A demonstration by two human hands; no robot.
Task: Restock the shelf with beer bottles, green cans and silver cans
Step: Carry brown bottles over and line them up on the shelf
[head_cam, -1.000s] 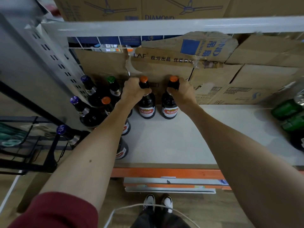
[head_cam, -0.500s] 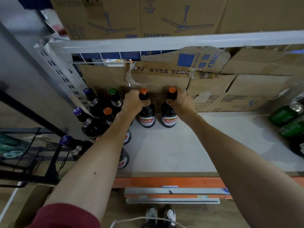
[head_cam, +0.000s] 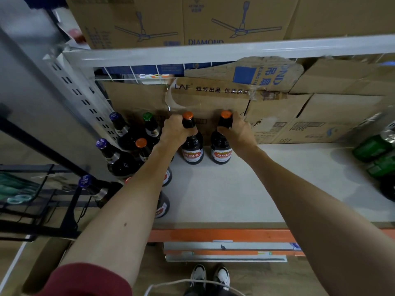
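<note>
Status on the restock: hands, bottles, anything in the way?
Left hand grips left bottle by the neck, right hand grips right bottle. Both upright by cardboard boxes. Green cans far right, clear.

This looks like a shop stockroom or a warehouse-style store aisle. A metal rack with a slotted grey upright (head_cam: pixel 85 97) and an orange front beam (head_cam: pixel 213 235) carries a pale shelf (head_cam: pixel 235 193). Capped beer bottles (head_cam: pixel 119 159) stand in rows at its left end, and green cans (head_cam: pixel 372 148) sit at its right edge. Worn cardboard boxes (head_cam: pixel 320 116) line the back of the shelf, and fan boxes (head_cam: pixel 181 20) printed with ceiling fans sit on the level above. A black wire rack (head_cam: pixel 42 199) stands to the left, over a wooden floor (head_cam: pixel 149 274).
</note>
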